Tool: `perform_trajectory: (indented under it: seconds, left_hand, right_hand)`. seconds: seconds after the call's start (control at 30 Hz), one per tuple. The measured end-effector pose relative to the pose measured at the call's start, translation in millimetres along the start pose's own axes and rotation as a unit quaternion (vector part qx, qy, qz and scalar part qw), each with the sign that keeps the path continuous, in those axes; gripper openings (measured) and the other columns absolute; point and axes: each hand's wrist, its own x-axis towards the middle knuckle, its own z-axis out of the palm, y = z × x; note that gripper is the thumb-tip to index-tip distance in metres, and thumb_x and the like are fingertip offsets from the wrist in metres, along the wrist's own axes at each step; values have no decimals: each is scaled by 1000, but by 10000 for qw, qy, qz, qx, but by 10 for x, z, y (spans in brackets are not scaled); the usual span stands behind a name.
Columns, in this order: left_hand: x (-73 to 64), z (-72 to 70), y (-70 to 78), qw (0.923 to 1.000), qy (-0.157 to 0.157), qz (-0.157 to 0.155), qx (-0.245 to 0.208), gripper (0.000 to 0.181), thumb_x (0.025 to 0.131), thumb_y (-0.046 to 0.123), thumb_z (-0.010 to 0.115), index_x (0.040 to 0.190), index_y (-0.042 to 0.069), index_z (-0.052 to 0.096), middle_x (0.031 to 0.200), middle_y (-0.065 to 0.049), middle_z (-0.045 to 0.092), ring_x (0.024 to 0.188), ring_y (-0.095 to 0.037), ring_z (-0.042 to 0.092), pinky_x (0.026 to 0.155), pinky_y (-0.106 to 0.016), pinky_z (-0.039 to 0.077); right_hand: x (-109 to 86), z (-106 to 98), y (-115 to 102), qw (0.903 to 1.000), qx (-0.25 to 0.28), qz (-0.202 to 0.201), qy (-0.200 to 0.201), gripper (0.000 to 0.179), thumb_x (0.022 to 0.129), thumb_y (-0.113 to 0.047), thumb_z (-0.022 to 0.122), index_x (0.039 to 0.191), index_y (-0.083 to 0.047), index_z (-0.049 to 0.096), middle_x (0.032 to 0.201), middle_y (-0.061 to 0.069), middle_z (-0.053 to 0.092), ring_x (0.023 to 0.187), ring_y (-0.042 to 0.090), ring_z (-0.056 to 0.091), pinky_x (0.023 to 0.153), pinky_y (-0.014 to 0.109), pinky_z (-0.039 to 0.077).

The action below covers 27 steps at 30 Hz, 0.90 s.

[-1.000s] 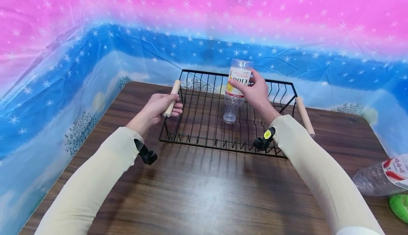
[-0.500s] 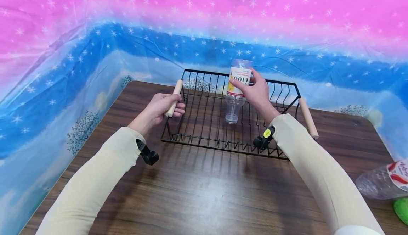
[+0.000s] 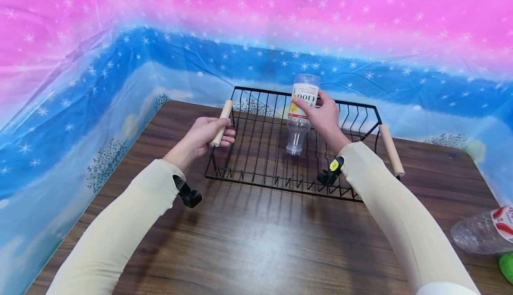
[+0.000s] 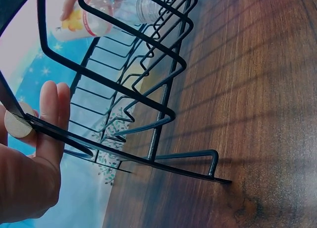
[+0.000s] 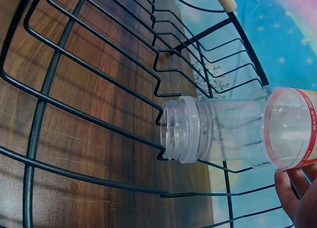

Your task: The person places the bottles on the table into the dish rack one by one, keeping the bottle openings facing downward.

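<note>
A clear plastic bottle [image 3: 298,126] with a white and yellow label is upside down over the black wire dish rack [image 3: 256,183]. My right hand [image 3: 323,112] grips it round the label, thumb at the front. In the right wrist view the capless, threaded mouth [image 5: 185,129] points at the rack's wires, and parts of the fingers [image 5: 292,193] show at the edge. My left hand [image 3: 204,137] holds the rack's left wooden handle [image 3: 221,123], thumb over it and fingers behind. The left wrist view shows those fingers [image 4: 52,109] beside the handle's round end [image 4: 20,126].
The rack stands on a dark wood table [image 3: 240,241], its right wooden handle [image 3: 391,150] free. Another clear bottle [image 3: 477,235] with a red and white label lies at the right, near a green object [image 3: 506,266] cut by the frame. A patterned cloth [image 3: 256,32] hangs behind.
The head view has shifted slightly, so the rack and loose bottle appear a little further right. Both hands keep their holds, with the bottle still inverted over the rack.
</note>
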Motion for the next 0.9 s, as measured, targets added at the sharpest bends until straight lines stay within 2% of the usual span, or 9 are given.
perform_trajectory:
  seconds: [0.2, 0.5, 0.9]
  left_hand:
    - [-6, 6, 1, 10000, -1, -5, 4, 45, 101, 21, 49, 137, -5, 45, 94, -13, 68, 65, -13, 69, 62, -24, 59]
    - [-8, 2, 0, 10000, -16, 1, -73, 40, 100, 21, 50, 133, -3, 48, 83, -6, 69, 64, -13, 69, 60, -24, 59]
    - [-16, -3, 2, 10000, -3, -55, -34, 40, 100, 21, 51, 132, -3, 49, 81, -4, 69, 66, -13, 69, 62, -25, 59]
  right_hand:
    - [30, 32, 15, 9998, -121, 146, 69, 73, 77, -66, 67, 128, -14, 58, 120, 7, 62, 107, 21, 58, 86, 40, 52]
    - [71, 65, 44, 9994, -91, 310, 74, 81, 75, -69, 66, 131, -12, 57, 122, 8, 62, 106, 21, 59, 86, 40, 53]
    - [104, 99, 64, 9987, -279, 421, 110, 85, 73, -74, 63, 131, -12, 57, 119, 9, 62, 104, 22, 59, 82, 39, 53]
